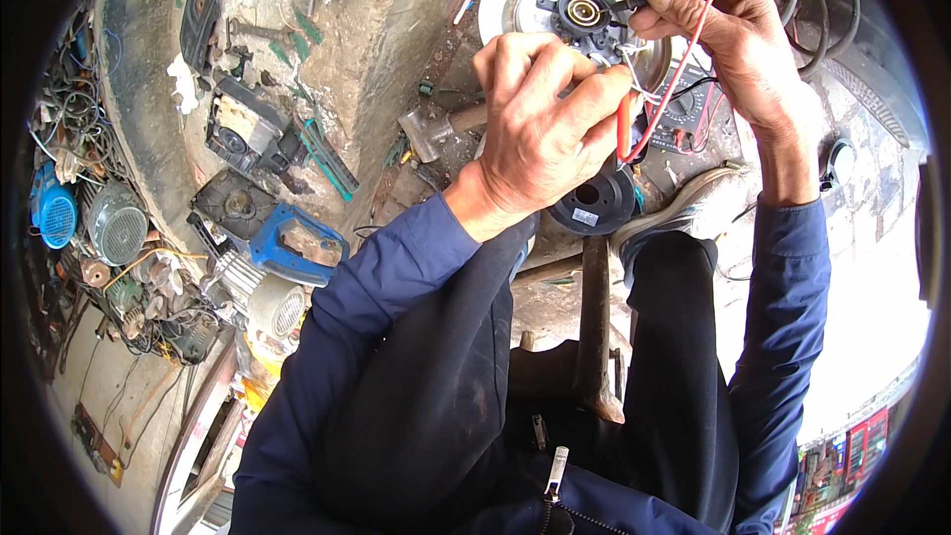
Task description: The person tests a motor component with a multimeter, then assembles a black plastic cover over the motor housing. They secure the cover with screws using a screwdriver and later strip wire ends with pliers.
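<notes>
My right hand [733, 40] is closed on a black test probe [634, 0], its tip at the central ring of a wheel hub [582, 12] with a silver rim [500, 20]. My left hand [545, 129] is closed around a red probe [625, 129] at the hub's lower side, beside white wires [642, 89]; its fingertips are partly hidden. A pink lead loops across my right hand. A multimeter [679, 109] lies beneath the leads, partly covered. A black disc [584, 206] with a label lies below my left hand.
A hammer [426, 134], a blue power tool [297, 243] and opened tool housings [238, 129] lie left. Motors [117, 228] and tangled cables crowd the far left. Thick cables [832, 20] run at upper right. My shoe [693, 203] and a wooden stool [594, 337] are below.
</notes>
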`<state>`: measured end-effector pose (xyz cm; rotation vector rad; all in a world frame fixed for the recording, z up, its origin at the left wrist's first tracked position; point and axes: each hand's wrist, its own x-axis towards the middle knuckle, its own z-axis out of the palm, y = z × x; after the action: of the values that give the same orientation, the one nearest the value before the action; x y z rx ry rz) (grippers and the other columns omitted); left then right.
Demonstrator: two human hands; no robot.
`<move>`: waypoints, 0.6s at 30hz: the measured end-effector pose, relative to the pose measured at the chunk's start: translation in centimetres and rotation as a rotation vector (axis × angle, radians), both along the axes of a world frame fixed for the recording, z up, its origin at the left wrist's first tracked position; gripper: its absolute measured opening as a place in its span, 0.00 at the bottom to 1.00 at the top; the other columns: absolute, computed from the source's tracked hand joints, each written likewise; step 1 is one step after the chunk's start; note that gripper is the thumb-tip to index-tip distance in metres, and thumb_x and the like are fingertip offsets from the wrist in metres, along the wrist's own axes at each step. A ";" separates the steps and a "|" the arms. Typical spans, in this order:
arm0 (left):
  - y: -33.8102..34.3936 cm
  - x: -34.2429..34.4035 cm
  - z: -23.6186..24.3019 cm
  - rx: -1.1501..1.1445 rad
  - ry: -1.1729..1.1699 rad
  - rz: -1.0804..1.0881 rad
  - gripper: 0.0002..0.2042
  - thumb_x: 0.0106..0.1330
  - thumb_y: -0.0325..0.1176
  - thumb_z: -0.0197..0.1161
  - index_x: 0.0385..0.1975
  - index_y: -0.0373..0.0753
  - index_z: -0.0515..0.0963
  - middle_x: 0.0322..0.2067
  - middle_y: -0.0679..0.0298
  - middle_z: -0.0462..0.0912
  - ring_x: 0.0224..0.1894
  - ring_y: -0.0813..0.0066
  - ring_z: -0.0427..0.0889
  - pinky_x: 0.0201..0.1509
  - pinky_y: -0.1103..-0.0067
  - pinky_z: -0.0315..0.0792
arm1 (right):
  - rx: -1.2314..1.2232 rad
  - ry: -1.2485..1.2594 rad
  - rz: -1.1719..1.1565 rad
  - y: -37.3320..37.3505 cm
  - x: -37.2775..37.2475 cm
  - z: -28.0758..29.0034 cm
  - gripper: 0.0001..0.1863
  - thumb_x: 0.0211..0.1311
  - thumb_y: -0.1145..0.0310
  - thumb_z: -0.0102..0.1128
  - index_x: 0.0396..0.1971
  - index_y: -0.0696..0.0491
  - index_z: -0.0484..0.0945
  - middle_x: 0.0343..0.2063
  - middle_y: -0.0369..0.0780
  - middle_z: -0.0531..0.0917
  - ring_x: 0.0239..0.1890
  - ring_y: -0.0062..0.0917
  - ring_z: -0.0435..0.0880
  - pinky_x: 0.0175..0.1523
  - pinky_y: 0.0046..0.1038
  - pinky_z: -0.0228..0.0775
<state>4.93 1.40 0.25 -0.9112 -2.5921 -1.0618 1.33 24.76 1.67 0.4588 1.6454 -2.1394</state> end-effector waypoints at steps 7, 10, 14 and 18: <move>-0.1 0.0 0.3 -0.014 0.000 -0.008 0.16 0.54 0.31 0.83 0.43 0.49 0.89 0.34 0.72 0.81 0.45 0.64 0.77 0.56 0.65 0.67 | -0.019 0.223 0.119 0.8 -0.1 -3.0 0.13 0.79 0.67 0.68 0.51 0.61 0.87 0.40 0.42 0.91 0.44 0.25 0.93 0.55 0.28 0.87; -0.1 0.0 0.0 -0.003 -0.009 -0.006 0.15 0.56 0.34 0.81 0.44 0.50 0.88 0.35 0.74 0.80 0.47 0.64 0.77 0.59 0.61 0.63 | -0.004 0.212 0.143 1.2 0.0 -3.5 0.13 0.79 0.67 0.68 0.51 0.62 0.86 0.40 0.42 0.91 0.43 0.25 0.93 0.55 0.28 0.87; -0.1 0.1 -0.2 0.005 0.001 -0.004 0.16 0.55 0.33 0.81 0.44 0.50 0.88 0.35 0.74 0.80 0.47 0.64 0.77 0.59 0.61 0.63 | -0.009 0.224 0.138 1.2 0.1 -3.4 0.13 0.79 0.66 0.68 0.51 0.62 0.86 0.40 0.42 0.91 0.44 0.25 0.94 0.55 0.28 0.87; -0.2 0.0 -0.1 -0.004 -0.001 -0.008 0.16 0.55 0.33 0.81 0.44 0.50 0.88 0.35 0.74 0.80 0.46 0.64 0.77 0.59 0.61 0.64 | -0.031 0.232 0.112 0.9 0.1 -3.4 0.13 0.79 0.66 0.68 0.51 0.62 0.86 0.43 0.42 0.91 0.44 0.25 0.94 0.55 0.28 0.87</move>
<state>4.97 1.23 0.10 -0.9235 -2.5939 -1.0597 1.44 25.69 -1.69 0.1084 1.7122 -2.1977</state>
